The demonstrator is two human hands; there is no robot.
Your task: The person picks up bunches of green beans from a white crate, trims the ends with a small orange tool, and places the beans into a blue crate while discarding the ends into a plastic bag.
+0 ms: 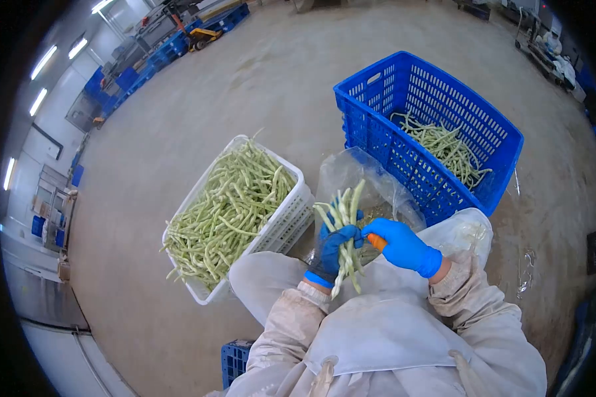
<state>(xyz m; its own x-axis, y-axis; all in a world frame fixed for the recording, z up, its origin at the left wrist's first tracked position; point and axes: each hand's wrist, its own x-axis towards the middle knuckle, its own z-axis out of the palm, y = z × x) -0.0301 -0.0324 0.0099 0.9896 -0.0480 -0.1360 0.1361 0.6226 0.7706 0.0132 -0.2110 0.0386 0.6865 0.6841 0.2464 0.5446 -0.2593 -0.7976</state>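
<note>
The left hand [334, 248] grips a bunch of green beans [344, 228] upright over the lap; the right hand [400, 245] closes on an orange-handled tool [376, 241] touching them. Loose beans may slip past the clear bag [364, 182], missing the white basket [281, 225] and blue crate [430, 132].

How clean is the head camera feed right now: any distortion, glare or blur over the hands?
Head view: strong fisheye, black corners, floor edges curved; even overhead light, soft shadows; mild glare on the clear bag; left hand, right hand and bean bunch are sharp.
</note>
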